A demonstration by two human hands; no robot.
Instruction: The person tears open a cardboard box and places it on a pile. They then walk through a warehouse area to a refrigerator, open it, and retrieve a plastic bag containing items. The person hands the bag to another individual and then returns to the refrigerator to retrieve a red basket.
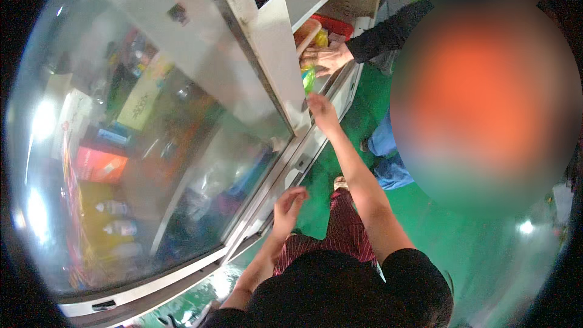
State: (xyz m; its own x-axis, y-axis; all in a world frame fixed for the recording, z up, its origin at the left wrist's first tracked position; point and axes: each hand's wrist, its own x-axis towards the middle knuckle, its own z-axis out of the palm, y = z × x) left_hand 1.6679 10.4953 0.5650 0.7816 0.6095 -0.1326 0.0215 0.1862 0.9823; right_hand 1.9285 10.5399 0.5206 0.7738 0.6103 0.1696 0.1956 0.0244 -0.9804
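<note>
Just beyond the right hand, a green packet sits at the opening of a white cabinet, near a co-worker's hand, with green floor to the right. Whether the curled right hand grips it, I cannot tell; the left hand, nearer the body, is loosely open and empty.

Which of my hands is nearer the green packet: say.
Right. In the picture, the right hand is just below the green packet, contact unclear; the left hand is much lower, apart.
</note>
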